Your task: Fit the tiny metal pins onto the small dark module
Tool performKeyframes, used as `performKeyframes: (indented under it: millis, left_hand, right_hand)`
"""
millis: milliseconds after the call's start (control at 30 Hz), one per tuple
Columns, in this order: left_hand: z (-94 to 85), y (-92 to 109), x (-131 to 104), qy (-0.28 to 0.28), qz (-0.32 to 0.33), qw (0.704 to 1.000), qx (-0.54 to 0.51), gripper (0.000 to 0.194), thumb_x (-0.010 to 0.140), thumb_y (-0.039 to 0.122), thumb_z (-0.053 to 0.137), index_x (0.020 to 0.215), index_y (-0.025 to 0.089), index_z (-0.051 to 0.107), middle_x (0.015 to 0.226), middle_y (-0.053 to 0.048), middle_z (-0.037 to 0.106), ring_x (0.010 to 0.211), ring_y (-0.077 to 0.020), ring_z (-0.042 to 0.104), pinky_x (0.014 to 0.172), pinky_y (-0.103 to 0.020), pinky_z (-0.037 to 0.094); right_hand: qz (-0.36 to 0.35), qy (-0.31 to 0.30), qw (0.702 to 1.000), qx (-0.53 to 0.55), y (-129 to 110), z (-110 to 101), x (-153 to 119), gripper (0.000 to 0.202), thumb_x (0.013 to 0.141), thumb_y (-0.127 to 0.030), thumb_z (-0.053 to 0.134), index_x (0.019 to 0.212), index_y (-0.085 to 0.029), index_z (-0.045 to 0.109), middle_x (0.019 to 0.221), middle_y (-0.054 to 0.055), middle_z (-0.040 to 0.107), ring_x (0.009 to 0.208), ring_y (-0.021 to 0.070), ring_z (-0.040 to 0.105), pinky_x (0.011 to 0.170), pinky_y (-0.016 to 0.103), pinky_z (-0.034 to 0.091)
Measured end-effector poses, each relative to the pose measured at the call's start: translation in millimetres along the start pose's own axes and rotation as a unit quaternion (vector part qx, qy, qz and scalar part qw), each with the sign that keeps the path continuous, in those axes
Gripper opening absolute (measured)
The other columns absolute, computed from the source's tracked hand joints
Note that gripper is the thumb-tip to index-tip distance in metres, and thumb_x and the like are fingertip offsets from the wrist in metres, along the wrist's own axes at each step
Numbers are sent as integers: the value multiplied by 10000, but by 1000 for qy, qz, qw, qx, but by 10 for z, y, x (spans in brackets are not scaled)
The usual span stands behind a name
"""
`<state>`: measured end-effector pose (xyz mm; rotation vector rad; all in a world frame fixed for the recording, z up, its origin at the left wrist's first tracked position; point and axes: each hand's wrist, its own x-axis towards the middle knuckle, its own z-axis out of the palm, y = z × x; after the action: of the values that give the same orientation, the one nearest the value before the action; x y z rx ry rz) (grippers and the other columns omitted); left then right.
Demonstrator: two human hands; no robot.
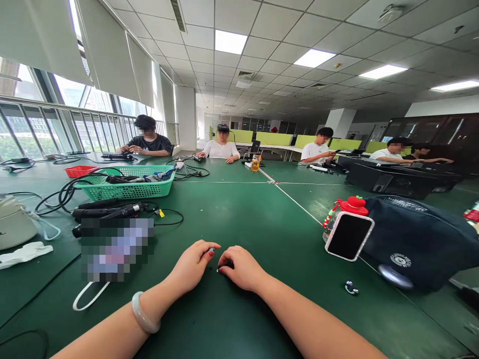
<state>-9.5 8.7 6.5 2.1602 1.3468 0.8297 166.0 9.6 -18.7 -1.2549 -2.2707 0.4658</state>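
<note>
Over the near middle of the green table (pixel 224 209), my two hands face each other with a narrow gap between them. Thumb and index finger of my left hand (pixel 193 263) pinch a tiny greyish piece (pixel 212 249), too small to name. A pale bangle (pixel 144 313) circles that wrist. My right hand (pixel 241 268) is curled with its fingertips together, low over the tabletop; a small pale tip (pixel 218 270) shows at them, and its kind cannot be made out. The fingers hide most of what is inside.
On the left are a green basket (pixel 130 187) of cables, a red tray (pixel 80 171), black devices (pixel 108 210) and a blurred item with a white strap (pixel 90 296). To the right lie a phone (pixel 350 237), earbuds (pixel 351 287) and a dark bag (pixel 422 239). Several people sit beyond.
</note>
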Motion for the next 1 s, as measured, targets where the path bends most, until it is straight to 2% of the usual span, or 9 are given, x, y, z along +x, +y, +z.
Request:
performKeyframes:
  millis: [233, 500, 600, 667, 767, 867, 900, 933, 1000]
  left_hand:
    - [7, -1, -11, -23, -48, 998, -22, 322, 811, 278, 360, 970, 235, 636, 767, 6, 655, 718, -152, 582, 673, -246, 431]
    - [18, -26, -9, -14, -52, 998, -19, 319, 787, 273, 389, 968, 224, 647, 699, 6, 647, 661, -145, 572, 649, -239, 440]
    - [18, -43, -15, -21, -47, 999, -12, 329, 782, 253, 392, 1001, 226, 637, 727, -3, 659, 678, -150, 582, 676, -251, 450]
    - [13, -47, -16, -17, -33, 999, -7, 333, 776, 240, 399, 1011, 230, 634, 824, -14, 674, 732, -156, 591, 719, -260, 451]
    - [-4, -44, -11, -5, -24, 1000, -3, 346, 765, 226, 406, 1029, 230, 629, 923, -25, 668, 787, -160, 594, 759, -269, 449]
    - [-23, -38, -9, -2, -43, 999, 0, 366, 766, 222, 392, 1055, 223, 617, 846, -23, 665, 716, -150, 590, 713, -264, 455]
    - [-26, -37, -9, -2, -47, 999, 1, 370, 767, 224, 390, 1062, 221, 613, 824, -21, 660, 697, -146, 586, 698, -260, 454]
    - [-27, -36, -9, -1, -49, 999, 2, 370, 768, 227, 389, 1064, 221, 612, 810, -19, 656, 688, -145, 582, 689, -256, 452]
    - [-24, -39, -11, 0, -50, 999, 6, 365, 770, 236, 394, 1062, 226, 613, 798, -16, 651, 683, -144, 575, 681, -255, 445]
  right_hand:
    - [-8, 6, 1000, 5, -23, -2, -9, 29, 730, -171, 613, 716, -196, 609, 746, -1, 601, 772, 141, 521, 701, 249, 396]
    - [8, 25, 1000, 15, -8, -9, -17, 67, 753, -147, 565, 741, -203, 599, 709, -15, 590, 730, 132, 525, 655, 236, 394]
    - [12, 13, 999, 30, -1, -3, -9, 65, 737, -153, 579, 744, -208, 613, 726, -9, 597, 735, 138, 532, 655, 239, 405]
    - [3, 26, 999, 41, -28, -58, -5, 123, 727, -171, 595, 835, -220, 627, 787, -2, 611, 751, 143, 535, 683, 251, 419]
    - [-14, 154, 986, 63, -164, -338, -58, 422, 758, -202, 569, 1170, -252, 496, 888, 6, 606, 690, 121, 523, 705, 263, 437]
    - [-6, 357, 930, 88, -396, -836, -222, 581, 824, -268, 499, 1348, -245, 246, 867, 16, 592, 613, 111, 499, 607, 249, 437]
    - [8, 398, 912, 97, -473, -1013, -288, 653, 826, -289, 501, 1378, -240, 154, 828, 11, 590, 599, 117, 492, 564, 246, 427]
    - [20, 403, 909, 106, -541, -1175, -348, 676, 831, -304, 494, 1387, -242, 114, 747, -11, 579, 553, 116, 470, 522, 241, 412]
    - [49, 340, 932, 118, -628, -1414, -423, 665, 833, -329, 484, 1389, -245, 130, 594, -56, 521, 473, 107, 419, 469, 229, 382]
